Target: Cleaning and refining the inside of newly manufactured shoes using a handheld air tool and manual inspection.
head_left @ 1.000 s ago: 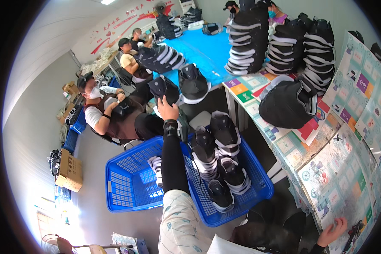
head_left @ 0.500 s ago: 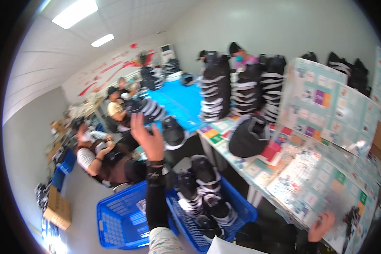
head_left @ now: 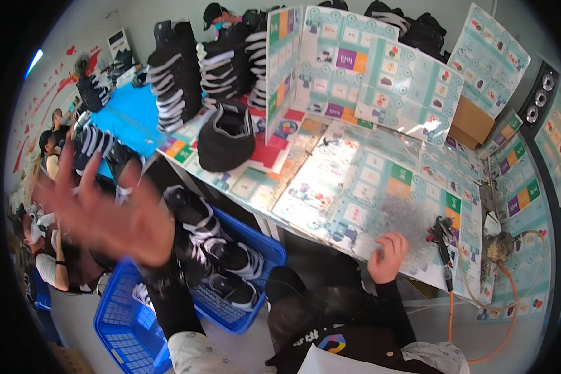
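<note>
The left hand [head_left: 106, 212] is raised in the air with fingers spread wide, blurred and holding nothing, above the blue basket [head_left: 124, 324] of black shoes [head_left: 221, 255]. The right hand [head_left: 388, 257] rests loosely curled on the table [head_left: 380, 187] near its front edge, fingertips touching the chart-covered top, with bare surface beyond it and a black tool [head_left: 444, 240] just to its right.

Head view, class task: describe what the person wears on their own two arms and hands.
Both hands are bare, no gloves. The left hand comes from a tight black sleeve with a lighter patterned cuff near the lower edge. The right hand has a matching black sleeve.
</note>
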Demonstrator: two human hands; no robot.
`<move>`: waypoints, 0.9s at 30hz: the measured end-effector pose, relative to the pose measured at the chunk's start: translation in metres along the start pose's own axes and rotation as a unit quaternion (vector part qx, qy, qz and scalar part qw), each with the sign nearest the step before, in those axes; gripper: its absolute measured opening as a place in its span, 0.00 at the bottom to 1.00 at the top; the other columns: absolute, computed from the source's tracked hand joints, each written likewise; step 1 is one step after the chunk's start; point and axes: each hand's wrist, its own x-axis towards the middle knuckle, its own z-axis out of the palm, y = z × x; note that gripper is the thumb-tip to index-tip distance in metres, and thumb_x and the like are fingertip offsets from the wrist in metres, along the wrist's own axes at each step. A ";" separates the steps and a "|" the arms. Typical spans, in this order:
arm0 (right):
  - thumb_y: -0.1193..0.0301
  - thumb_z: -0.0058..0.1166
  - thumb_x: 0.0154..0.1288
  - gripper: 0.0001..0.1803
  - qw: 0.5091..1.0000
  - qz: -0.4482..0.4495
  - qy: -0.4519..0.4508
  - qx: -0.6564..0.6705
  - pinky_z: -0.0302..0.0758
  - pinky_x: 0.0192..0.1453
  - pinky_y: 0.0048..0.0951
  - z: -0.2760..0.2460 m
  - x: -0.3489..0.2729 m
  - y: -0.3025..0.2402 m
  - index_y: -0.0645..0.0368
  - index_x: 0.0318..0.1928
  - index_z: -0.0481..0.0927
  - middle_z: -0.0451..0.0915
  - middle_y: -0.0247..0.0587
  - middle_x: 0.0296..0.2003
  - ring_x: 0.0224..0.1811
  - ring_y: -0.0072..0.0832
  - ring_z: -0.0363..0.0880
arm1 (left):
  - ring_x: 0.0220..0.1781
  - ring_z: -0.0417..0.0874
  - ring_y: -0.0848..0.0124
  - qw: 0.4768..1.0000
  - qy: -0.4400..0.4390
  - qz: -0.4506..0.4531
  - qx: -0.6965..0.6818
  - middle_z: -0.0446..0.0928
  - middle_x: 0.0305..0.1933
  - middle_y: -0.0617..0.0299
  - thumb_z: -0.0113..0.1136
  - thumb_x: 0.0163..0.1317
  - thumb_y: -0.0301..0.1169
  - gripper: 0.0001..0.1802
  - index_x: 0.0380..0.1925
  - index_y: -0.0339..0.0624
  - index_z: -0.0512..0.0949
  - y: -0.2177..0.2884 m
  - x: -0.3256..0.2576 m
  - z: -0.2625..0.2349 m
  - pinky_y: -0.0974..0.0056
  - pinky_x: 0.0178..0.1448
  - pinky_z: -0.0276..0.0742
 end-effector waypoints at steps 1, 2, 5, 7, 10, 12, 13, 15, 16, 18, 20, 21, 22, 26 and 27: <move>0.81 0.51 0.43 0.17 1.000 0.003 0.006 -0.018 0.66 0.62 0.49 -0.009 -0.002 0.007 0.57 0.38 0.77 0.76 0.44 0.43 0.54 0.49 0.73 | 0.67 0.73 0.44 0.998 -0.057 -0.014 0.018 0.57 0.77 0.37 0.64 0.66 0.27 0.41 0.75 0.32 0.56 0.018 -0.001 0.028 0.49 0.57 0.80; 0.80 0.51 0.43 0.17 1.000 -0.002 0.015 0.001 0.66 0.61 0.48 -0.006 0.000 -0.002 0.57 0.38 0.78 0.76 0.43 0.43 0.54 0.48 0.73 | 0.71 0.70 0.47 0.987 -0.157 -0.013 0.039 0.61 0.77 0.42 0.68 0.62 0.27 0.41 0.74 0.34 0.60 0.007 -0.005 0.022 0.50 0.67 0.71; 0.80 0.52 0.43 0.16 1.000 -0.019 0.010 0.001 0.67 0.60 0.47 -0.005 -0.005 -0.001 0.56 0.38 0.78 0.77 0.43 0.43 0.53 0.48 0.74 | 0.74 0.67 0.56 0.923 -0.384 0.009 -0.016 0.68 0.74 0.57 0.73 0.53 0.29 0.41 0.70 0.45 0.69 0.006 -0.041 0.069 0.49 0.75 0.57; 0.80 0.52 0.43 0.16 1.000 -0.008 0.008 0.017 0.67 0.59 0.47 -0.008 -0.002 -0.009 0.56 0.37 0.77 0.77 0.42 0.42 0.52 0.48 0.74 | 0.70 0.68 0.58 0.874 -0.475 0.065 0.081 0.71 0.63 0.59 0.74 0.50 0.32 0.33 0.59 0.46 0.75 -0.009 -0.081 0.092 0.48 0.73 0.59; 0.79 0.52 0.43 0.16 0.999 -0.014 0.010 0.037 0.67 0.58 0.47 -0.006 -0.003 -0.006 0.56 0.37 0.77 0.77 0.42 0.42 0.52 0.47 0.74 | 0.53 0.76 0.58 0.843 -0.509 0.148 0.092 0.76 0.41 0.60 0.67 0.53 0.27 0.11 0.38 0.47 0.80 -0.044 -0.126 0.120 0.50 0.64 0.68; 0.80 0.52 0.43 0.16 0.999 -0.010 0.015 0.028 0.67 0.58 0.47 -0.012 -0.003 0.004 0.56 0.37 0.77 0.77 0.42 0.41 0.52 0.47 0.74 | 0.52 0.76 0.57 0.841 -0.527 0.108 0.058 0.76 0.41 0.61 0.67 0.54 0.27 0.11 0.38 0.47 0.79 -0.047 -0.129 0.135 0.50 0.61 0.70; 0.80 0.52 0.43 0.15 1.000 -0.017 0.016 0.019 0.67 0.58 0.47 -0.014 -0.002 0.008 0.56 0.37 0.77 0.77 0.42 0.41 0.52 0.47 0.74 | 0.51 0.77 0.56 0.839 -0.541 0.058 0.030 0.76 0.40 0.62 0.67 0.54 0.27 0.11 0.38 0.48 0.79 -0.047 -0.128 0.141 0.49 0.58 0.72; 0.80 0.52 0.43 0.15 1.000 -0.012 0.020 0.019 0.67 0.58 0.48 -0.014 -0.002 0.013 0.56 0.37 0.77 0.77 0.42 0.41 0.52 0.47 0.74 | 0.49 0.77 0.51 0.845 -0.535 0.015 0.015 0.77 0.39 0.59 0.67 0.55 0.26 0.11 0.38 0.47 0.78 -0.052 -0.127 0.146 0.49 0.52 0.73; 0.80 0.52 0.43 0.15 1.000 -0.015 0.017 0.019 0.67 0.58 0.48 -0.013 -0.001 0.013 0.56 0.37 0.77 0.77 0.42 0.41 0.52 0.47 0.74 | 0.49 0.77 0.51 0.861 -0.508 -0.013 0.005 0.78 0.40 0.59 0.67 0.56 0.26 0.11 0.39 0.47 0.78 -0.057 -0.127 0.144 0.48 0.52 0.73; 0.80 0.52 0.43 0.16 0.999 -0.021 0.015 0.025 0.67 0.58 0.48 -0.011 0.001 0.010 0.56 0.37 0.77 0.77 0.42 0.41 0.53 0.47 0.74 | 0.50 0.77 0.48 0.866 -0.492 -0.088 0.023 0.80 0.42 0.56 0.66 0.56 0.25 0.11 0.39 0.44 0.77 -0.066 -0.126 0.134 0.47 0.51 0.73; 0.80 0.53 0.43 0.16 0.999 -0.017 -0.008 0.035 0.67 0.59 0.49 -0.007 0.005 0.001 0.57 0.38 0.78 0.77 0.43 0.41 0.53 0.48 0.74 | 0.50 0.77 0.48 0.862 -0.501 -0.071 0.015 0.80 0.43 0.55 0.67 0.56 0.26 0.11 0.39 0.43 0.78 -0.081 -0.124 0.128 0.47 0.51 0.73; 0.81 0.53 0.43 0.16 0.999 0.005 -0.014 0.044 0.67 0.60 0.49 -0.009 0.007 -0.010 0.58 0.38 0.78 0.77 0.44 0.42 0.53 0.49 0.74 | 0.50 0.77 0.47 0.857 -0.512 -0.056 0.013 0.80 0.43 0.53 0.67 0.57 0.26 0.11 0.40 0.42 0.78 -0.097 -0.121 0.115 0.47 0.51 0.73; 0.81 0.52 0.44 0.17 0.998 0.021 -0.019 0.048 0.67 0.60 0.49 -0.016 0.010 -0.016 0.58 0.38 0.78 0.77 0.45 0.42 0.53 0.49 0.74 | 0.49 0.77 0.47 0.863 -0.503 -0.051 -0.016 0.80 0.42 0.52 0.66 0.57 0.27 0.11 0.39 0.42 0.78 -0.095 -0.125 0.114 0.47 0.51 0.73; 0.86 0.49 0.49 0.17 0.958 0.090 -0.045 0.267 0.71 0.58 0.41 -0.021 0.026 -0.064 0.62 0.42 0.79 0.78 0.48 0.42 0.49 0.48 0.76 | 0.49 0.77 0.49 0.855 -0.517 -0.031 -0.010 0.76 0.41 0.54 0.64 0.55 0.27 0.10 0.38 0.45 0.77 -0.062 -0.135 0.124 0.47 0.51 0.74; 0.86 0.49 0.50 0.17 0.931 0.103 -0.085 0.341 0.72 0.56 0.38 -0.019 0.033 -0.082 0.63 0.43 0.79 0.78 0.47 0.43 0.48 0.44 0.77 | 0.49 0.77 0.52 0.860 -0.509 -0.025 -0.009 0.76 0.41 0.57 0.65 0.55 0.29 0.10 0.38 0.47 0.78 -0.053 -0.132 0.125 0.49 0.49 0.76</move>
